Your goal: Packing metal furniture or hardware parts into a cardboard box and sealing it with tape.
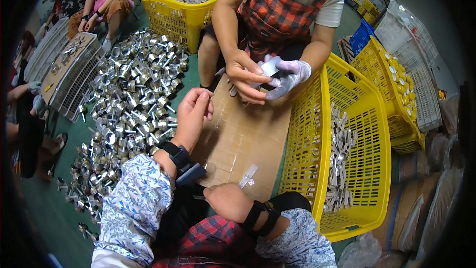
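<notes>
My left hand (pixel 192 118) is raised over the left edge of the cardboard (pixel 238 141), thumb against curled fingers; whatever it may hold is hidden. Close to my lap, my right hand (pixel 229 202) is closed, its fingers mostly turned out of sight. A thin greyish sliver shows beside its fingertips, too small to name. Just beyond that hand, a small clear plastic piece (pixel 249 174) lies on the cardboard. Across from me, a person in a checked apron holds a shiny metal cup-like part (pixel 270 66) between a bare hand and a gloved hand (pixel 292 77).
Shiny metal cups with stems (pixel 144 84) form a big heap at left. A yellow basket (pixel 325 154) holding flat metal pieces (pixel 339 161) stands close on my right. Another yellow basket (pixel 186 17) is at the back. Yellow parts (pixel 400 82) fill a crate at far right. Other people sit at left.
</notes>
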The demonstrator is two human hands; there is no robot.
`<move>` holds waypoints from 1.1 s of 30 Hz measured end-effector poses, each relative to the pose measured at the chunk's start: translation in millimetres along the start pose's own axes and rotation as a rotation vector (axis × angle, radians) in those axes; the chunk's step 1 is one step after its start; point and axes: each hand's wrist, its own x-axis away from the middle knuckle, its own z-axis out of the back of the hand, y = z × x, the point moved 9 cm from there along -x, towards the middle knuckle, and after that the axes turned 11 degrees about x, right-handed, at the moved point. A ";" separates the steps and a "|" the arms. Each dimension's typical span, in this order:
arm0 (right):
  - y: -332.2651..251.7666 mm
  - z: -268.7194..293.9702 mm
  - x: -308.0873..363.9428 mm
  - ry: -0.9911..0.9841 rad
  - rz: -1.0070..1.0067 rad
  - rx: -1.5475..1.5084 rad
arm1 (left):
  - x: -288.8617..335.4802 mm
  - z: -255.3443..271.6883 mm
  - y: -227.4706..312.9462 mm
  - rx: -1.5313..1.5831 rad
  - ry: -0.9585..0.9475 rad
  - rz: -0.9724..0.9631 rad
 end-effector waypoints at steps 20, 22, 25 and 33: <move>0.8 -2.3 -1.6 -0.046 -0.013 0.005 | 7.4 -14.1 -14.9 0.020 -0.136 0.107; 2.6 -5.8 -0.9 -0.060 -0.027 -0.006 | 7.5 -16.0 -15.5 0.025 -0.141 0.108; 3.8 -7.1 0.0 -0.065 -0.030 -0.003 | 8.0 -19.5 -14.1 0.013 -0.150 0.102; 0.0 -1.6 -2.0 -0.044 -0.004 0.012 | 8.2 -16.5 -13.5 0.015 -0.147 0.098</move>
